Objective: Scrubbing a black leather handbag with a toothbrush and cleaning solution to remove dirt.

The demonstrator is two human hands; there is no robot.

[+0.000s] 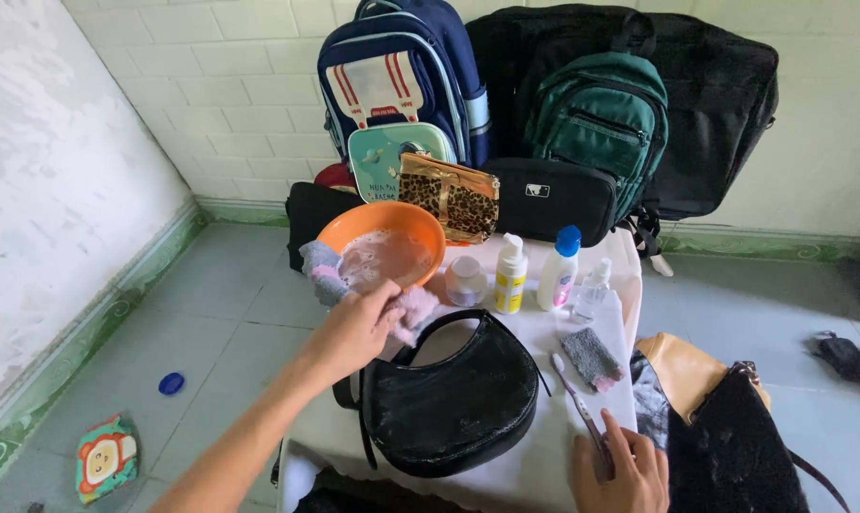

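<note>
Fingers of the left hand (359,328) are gripping a pink cloth (411,309) at the orange bowl's (420,228) five o'clock edge; soapy water is sitting in the bowl. Right hand (624,475) is pinching a toothbrush (577,404) at three o'clock of the black handbag (453,404). Bottles (534,274) are standing at twelve.

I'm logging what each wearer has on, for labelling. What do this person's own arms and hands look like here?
Both are bare. The left hand and its forearm show no sleeve, glove, watch or bracelet. The right hand shows no glove or ring; its wrist is cut off by the frame edge.
</note>
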